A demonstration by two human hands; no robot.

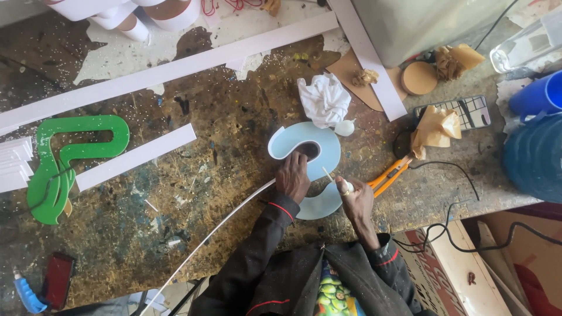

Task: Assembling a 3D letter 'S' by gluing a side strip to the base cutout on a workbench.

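Signs, a screen and a box on and by the workbench

At the workbench's [193,175] left edge lies 1 green sign shape [64,158], curved like a leaf. Near the middle of the front edge lies 1 pale blue S-shaped sign letter [319,153], flat. Toward the right edge lies a phone [468,111], screen up, dark with pale bands. Below the front right corner stands a cardboard box [451,275], tan with red print.
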